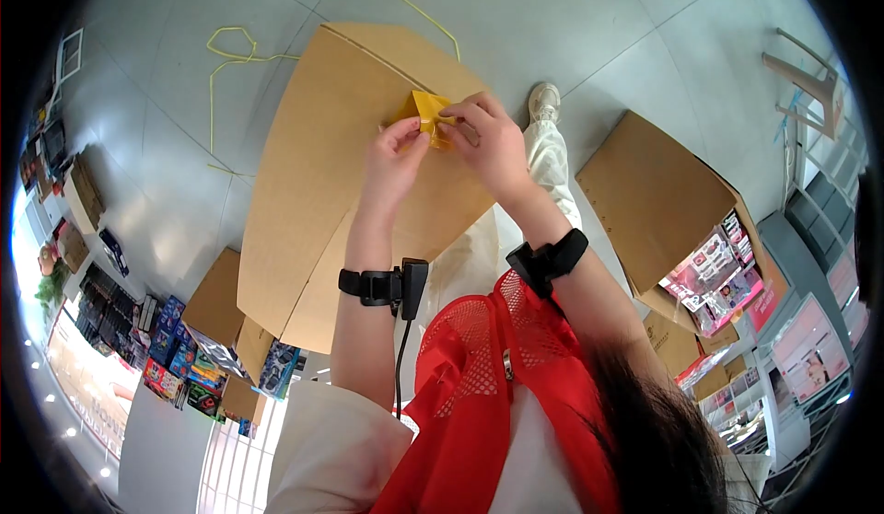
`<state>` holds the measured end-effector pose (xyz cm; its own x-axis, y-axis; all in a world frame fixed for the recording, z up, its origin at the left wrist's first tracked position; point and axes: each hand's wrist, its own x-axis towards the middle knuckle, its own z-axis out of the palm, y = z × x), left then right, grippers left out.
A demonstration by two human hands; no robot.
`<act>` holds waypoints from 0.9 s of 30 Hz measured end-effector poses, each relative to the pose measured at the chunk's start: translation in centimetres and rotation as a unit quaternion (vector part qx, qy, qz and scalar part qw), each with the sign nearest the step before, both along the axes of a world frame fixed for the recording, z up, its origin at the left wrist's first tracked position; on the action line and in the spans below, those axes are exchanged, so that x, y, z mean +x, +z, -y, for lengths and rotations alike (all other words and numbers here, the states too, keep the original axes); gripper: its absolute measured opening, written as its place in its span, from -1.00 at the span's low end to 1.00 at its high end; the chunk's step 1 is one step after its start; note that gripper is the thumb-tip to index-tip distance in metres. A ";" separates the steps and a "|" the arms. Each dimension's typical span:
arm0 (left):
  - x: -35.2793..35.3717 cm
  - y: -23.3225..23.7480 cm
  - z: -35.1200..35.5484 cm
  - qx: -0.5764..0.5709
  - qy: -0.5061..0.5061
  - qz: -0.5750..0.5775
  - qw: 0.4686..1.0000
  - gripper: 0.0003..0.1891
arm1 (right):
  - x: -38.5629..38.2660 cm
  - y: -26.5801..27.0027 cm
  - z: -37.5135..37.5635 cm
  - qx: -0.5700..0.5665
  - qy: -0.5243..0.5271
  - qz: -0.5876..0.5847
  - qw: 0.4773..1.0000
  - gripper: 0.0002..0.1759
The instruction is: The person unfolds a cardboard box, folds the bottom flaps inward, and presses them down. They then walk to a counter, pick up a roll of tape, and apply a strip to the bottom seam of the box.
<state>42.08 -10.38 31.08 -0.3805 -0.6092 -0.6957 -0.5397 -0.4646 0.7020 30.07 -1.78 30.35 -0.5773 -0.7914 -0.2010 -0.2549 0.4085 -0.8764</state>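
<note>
Both my hands meet over the top of a large closed cardboard box (pixel 313 173), near its far side. Between them is a glossy yellow tape-like piece (pixel 426 106), partly folded and standing up from the box top. My left hand (pixel 396 150) pinches its lower left side between thumb and fingers. From the right, my right hand (pixel 488 141) pinches the yellow piece with bent fingers. Part of the piece is hidden behind the fingertips. A seam runs along the box top just beyond my hands.
An open carton (pixel 658 201) with pink boxed toys (pixel 714 275) stands at the right. Yellow strapping (pixel 244 57) lies loose on the grey tiled floor (pixel 534 17). Colourful boxed goods (pixel 189 358) and another open carton (pixel 216 298) are at lower left. A brown chair (pixel 815 86) is far right.
</note>
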 end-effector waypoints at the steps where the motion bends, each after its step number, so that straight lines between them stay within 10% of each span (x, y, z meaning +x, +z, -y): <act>1: -0.1 0.2 0.0 -0.003 -0.005 0.001 1.000 -0.70 | -0.1 0.2 0.1 0.000 0.020 0.006 1.000 -0.84; 16: -1.3 0.4 0.1 -0.024 0.034 0.037 0.998 -0.70 | -1.5 -0.2 1.0 0.022 0.135 -0.017 0.990 -0.82; 27: -2.4 1.1 0.6 0.041 0.052 0.062 0.996 -0.68 | 0.8 -0.1 -1.1 0.014 -0.139 0.059 0.988 -0.92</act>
